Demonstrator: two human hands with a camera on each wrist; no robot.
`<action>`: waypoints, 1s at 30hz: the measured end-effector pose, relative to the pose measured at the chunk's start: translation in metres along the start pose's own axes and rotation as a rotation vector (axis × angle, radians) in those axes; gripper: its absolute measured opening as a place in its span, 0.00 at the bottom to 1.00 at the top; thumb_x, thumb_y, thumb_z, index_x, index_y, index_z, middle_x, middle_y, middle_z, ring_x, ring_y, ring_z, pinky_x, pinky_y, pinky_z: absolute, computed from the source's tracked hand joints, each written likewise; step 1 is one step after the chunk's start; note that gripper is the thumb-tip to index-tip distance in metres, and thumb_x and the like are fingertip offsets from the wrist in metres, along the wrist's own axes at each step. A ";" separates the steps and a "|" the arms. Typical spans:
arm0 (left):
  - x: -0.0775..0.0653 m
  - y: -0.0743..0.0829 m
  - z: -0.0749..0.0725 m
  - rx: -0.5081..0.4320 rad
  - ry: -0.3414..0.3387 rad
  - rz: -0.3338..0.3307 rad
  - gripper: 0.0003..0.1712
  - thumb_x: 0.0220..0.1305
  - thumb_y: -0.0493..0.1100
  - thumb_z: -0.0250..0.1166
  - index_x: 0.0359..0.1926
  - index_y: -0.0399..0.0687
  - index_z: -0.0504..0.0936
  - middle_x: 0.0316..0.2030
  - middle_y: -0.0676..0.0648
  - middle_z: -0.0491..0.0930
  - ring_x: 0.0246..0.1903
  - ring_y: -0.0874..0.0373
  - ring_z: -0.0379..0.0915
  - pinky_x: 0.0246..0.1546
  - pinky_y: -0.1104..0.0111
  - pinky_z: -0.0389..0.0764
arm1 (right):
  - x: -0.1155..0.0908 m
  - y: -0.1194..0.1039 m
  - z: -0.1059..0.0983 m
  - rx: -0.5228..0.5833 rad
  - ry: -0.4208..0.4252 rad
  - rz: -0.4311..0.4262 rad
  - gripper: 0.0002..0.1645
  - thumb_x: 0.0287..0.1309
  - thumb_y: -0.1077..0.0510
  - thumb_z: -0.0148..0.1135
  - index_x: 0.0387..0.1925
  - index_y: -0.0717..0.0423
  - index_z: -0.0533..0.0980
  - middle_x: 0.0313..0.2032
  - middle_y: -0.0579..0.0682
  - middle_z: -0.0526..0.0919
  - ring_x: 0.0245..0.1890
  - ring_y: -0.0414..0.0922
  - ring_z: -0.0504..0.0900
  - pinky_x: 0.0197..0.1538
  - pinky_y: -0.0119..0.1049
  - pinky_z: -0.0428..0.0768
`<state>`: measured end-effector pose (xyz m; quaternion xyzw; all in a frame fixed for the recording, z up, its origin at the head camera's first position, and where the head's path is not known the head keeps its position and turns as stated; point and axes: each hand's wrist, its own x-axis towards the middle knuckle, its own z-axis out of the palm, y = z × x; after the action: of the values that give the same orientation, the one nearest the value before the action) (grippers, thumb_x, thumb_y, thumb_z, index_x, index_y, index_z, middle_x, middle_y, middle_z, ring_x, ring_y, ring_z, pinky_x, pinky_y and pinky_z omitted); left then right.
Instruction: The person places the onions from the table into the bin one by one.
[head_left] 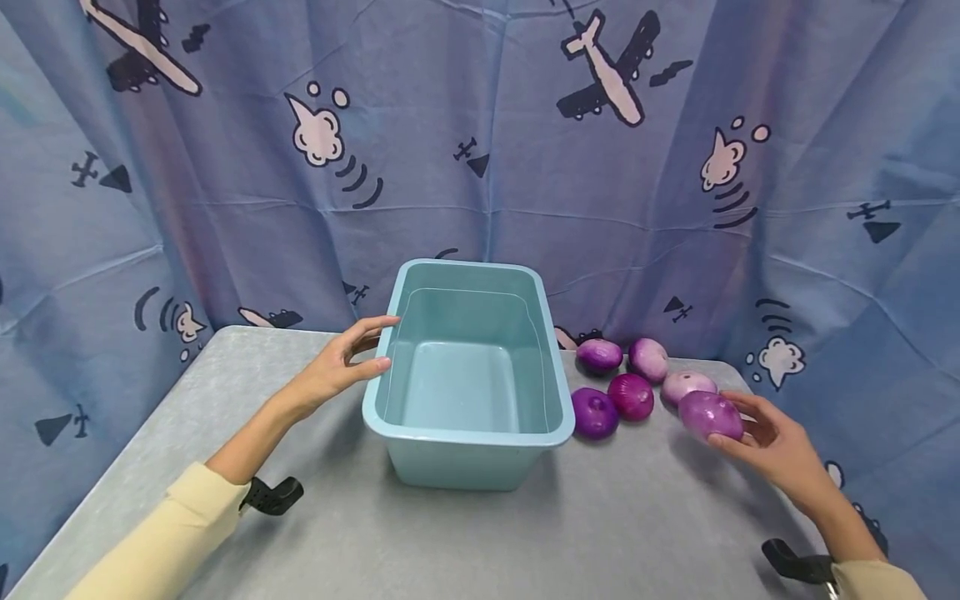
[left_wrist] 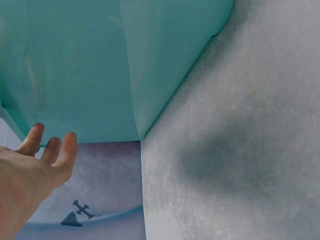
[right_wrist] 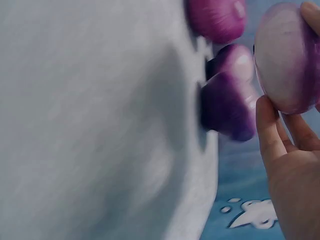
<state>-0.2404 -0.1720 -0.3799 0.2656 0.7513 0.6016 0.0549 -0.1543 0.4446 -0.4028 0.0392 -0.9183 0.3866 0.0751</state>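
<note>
A light blue-green plastic tub (head_left: 468,467) stands on the grey table, with nothing in it. My left hand (head_left: 337,367) is at the tub's left side, its index fingertip and thumb right at the rim. In the left wrist view the fingers (left_wrist: 67,155) of that hand extend loosely beside the tub's outer wall (left_wrist: 75,75). On the right, my right hand (head_left: 772,442) holds a red onion (head_left: 708,415) between thumb and fingers. That onion (right_wrist: 285,60) is raised above the table in the right wrist view.
Several more red onions (head_left: 632,397) lie on the table (head_left: 600,533) close to the tub's right side. A blue curtain (head_left: 480,125) with printed airplanes hangs behind the table's back edge. Dark wrist mounts sit on both forearms.
</note>
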 end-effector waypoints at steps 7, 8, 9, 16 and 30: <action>-0.001 0.000 0.000 0.009 -0.003 -0.006 0.36 0.71 0.46 0.64 0.76 0.55 0.64 0.75 0.44 0.58 0.72 0.40 0.53 0.63 0.38 0.62 | 0.011 -0.022 0.005 0.064 0.027 -0.114 0.41 0.62 0.59 0.73 0.72 0.56 0.66 0.60 0.47 0.73 0.52 0.25 0.72 0.47 0.19 0.74; -0.001 0.000 0.000 0.010 -0.003 -0.007 0.36 0.71 0.46 0.64 0.76 0.55 0.64 0.75 0.44 0.58 0.72 0.40 0.53 0.63 0.38 0.62 | 0.013 -0.025 0.006 0.080 0.020 -0.124 0.40 0.62 0.60 0.73 0.72 0.55 0.66 0.60 0.45 0.73 0.52 0.26 0.74 0.47 0.20 0.75; -0.001 0.000 0.000 0.011 -0.002 -0.007 0.36 0.71 0.46 0.64 0.76 0.55 0.64 0.75 0.44 0.58 0.72 0.40 0.53 0.63 0.38 0.62 | 0.015 -0.028 0.007 0.099 0.016 -0.133 0.40 0.62 0.61 0.72 0.72 0.55 0.67 0.59 0.43 0.74 0.52 0.28 0.75 0.48 0.21 0.76; 0.000 0.001 0.000 0.010 -0.004 -0.003 0.36 0.71 0.45 0.64 0.76 0.56 0.64 0.75 0.45 0.58 0.72 0.41 0.54 0.63 0.38 0.62 | 0.029 -0.049 0.021 0.188 -0.022 -0.211 0.40 0.60 0.68 0.72 0.71 0.58 0.67 0.59 0.42 0.74 0.53 0.32 0.78 0.48 0.24 0.78; -0.001 0.001 0.000 0.009 0.003 -0.013 0.36 0.71 0.46 0.64 0.76 0.57 0.64 0.75 0.46 0.56 0.72 0.41 0.52 0.64 0.39 0.61 | 0.053 -0.083 0.041 0.275 -0.058 -0.231 0.38 0.59 0.68 0.72 0.69 0.55 0.69 0.61 0.49 0.75 0.56 0.38 0.78 0.52 0.26 0.77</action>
<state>-0.2394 -0.1725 -0.3790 0.2602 0.7559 0.5981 0.0563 -0.2001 0.3563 -0.3633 0.1657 -0.8478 0.4962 0.0863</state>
